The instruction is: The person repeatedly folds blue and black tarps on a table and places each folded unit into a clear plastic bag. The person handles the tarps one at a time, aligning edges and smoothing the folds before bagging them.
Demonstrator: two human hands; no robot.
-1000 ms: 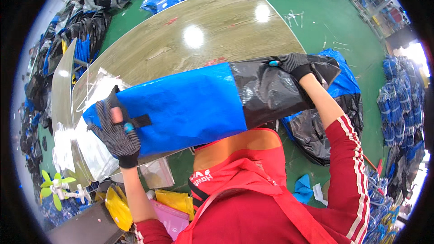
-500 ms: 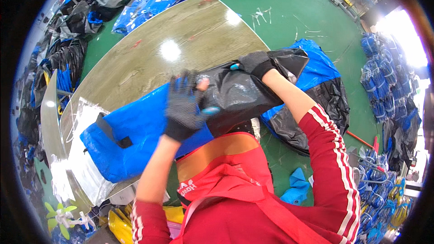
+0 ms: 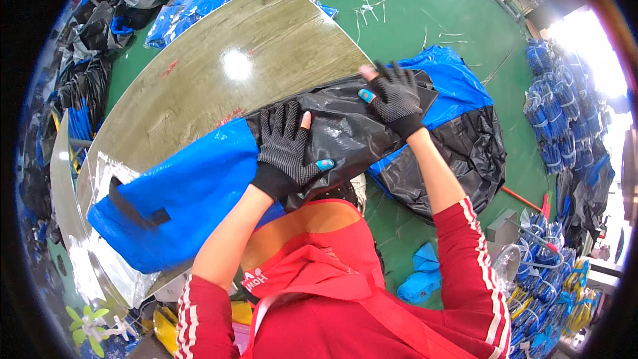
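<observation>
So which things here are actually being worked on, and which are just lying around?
In hand:
- blue and black bag, flat on the table
- left hand and right hand, pressing its black part

Lying about:
- bag heap on the floor
- blue bundles

Both gloved hands, left hand (image 3: 286,149) and right hand (image 3: 397,96), press the blue-and-black bag (image 3: 266,166) flat.

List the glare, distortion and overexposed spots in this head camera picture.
Head view: a round lamp glare sits on the wooden table; daylight blows out the upper right corner; fisheye bends the table's edges and leaves a black rim; the left hand, right hand and the blue and black bag look sharp.
</observation>
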